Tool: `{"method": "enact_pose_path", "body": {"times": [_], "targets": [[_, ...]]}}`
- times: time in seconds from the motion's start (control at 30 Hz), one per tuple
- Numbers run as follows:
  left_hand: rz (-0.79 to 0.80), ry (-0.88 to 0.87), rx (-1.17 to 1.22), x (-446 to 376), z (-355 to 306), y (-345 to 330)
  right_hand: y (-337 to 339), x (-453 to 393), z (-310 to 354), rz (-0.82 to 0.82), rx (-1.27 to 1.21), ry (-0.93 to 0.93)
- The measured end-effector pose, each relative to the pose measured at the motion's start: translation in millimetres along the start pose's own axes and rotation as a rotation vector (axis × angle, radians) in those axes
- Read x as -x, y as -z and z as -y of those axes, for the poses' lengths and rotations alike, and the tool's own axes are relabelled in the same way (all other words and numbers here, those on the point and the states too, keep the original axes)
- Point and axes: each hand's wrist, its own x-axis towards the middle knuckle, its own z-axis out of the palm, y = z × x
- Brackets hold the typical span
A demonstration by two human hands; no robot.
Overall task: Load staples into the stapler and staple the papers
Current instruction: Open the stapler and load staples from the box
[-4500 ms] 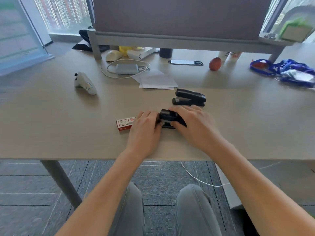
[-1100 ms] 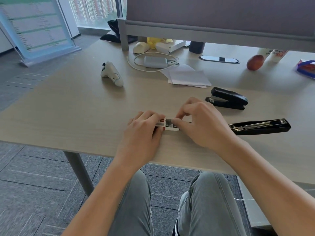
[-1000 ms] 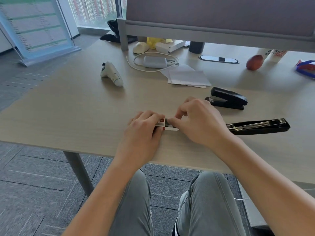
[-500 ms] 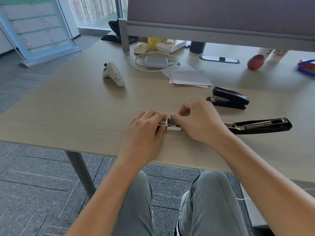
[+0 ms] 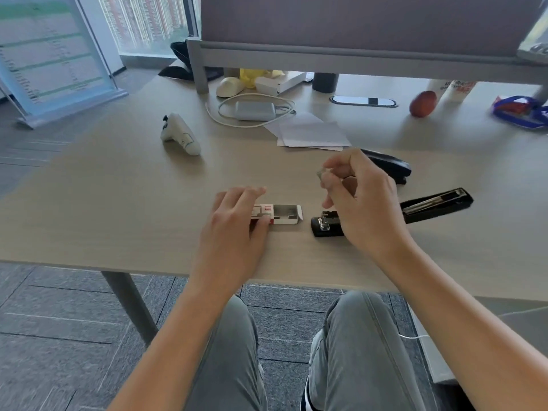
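Stapler (image 5: 415,209) is lying flipped wide open near the front edge of the tabletop, right of centre, so that part's already handled. Going left to right: the left hand (image 5: 237,223) is resting flat on the red end of the staple box (image 5: 275,214), fingers loosely spread, more pinning it down than gripping it. The box tray is sitting slid out toward the right, and what shows of it is looking mostly empty, though I can't really tell how many strips are still inside. Just right of the box, the black base of the stapler is poking out from under the right hand (image 5: 358,200), with the lid and its metal staple channel stretching off to the right. The right hand is hovering above that base, thumb and fingertips pinching a small silvery strip of staples (image 5: 321,174), blurry but that's what it's looking like.

So I'd say opening and fetching are done, while loading is only getting started: the strip isn't sitting in the channel yet. After that the lid needs closing. The papers (image 5: 311,132) are waiting untouched further back toward the middle of the tabletop, with a second, closed stapler (image 5: 388,166) lying between them and the open one. Roughly a third of the way there, I'm guessing
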Motion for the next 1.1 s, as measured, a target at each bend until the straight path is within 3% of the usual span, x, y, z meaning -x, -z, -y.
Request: {"method": "enact_pose_path", "body": {"times": [0.13, 0.33, 0.63, 0.9, 1.1], "targets": [[-0.041, -0.005, -0.006, 1, -2, -1, 20, -2, -14, -0.091, -0.142, -0.087], [-0.111, -0.098, 0.084, 17, -45, -11, 46, 1, -20, -0.056, -0.517, -0.367], [0.119, -0.057, 0.030, 11, -91, -45, 70, 9, -35, -0.031, -0.557, -0.380], [0.110, -0.064, -0.007, 0, -82, -56, 82, 11, -46, 0.026, -0.348, -0.265], [0.090, -0.042, 0.000, 4, -80, -56, 91, 1, -53, 0.054, 0.058, -0.053]]}}
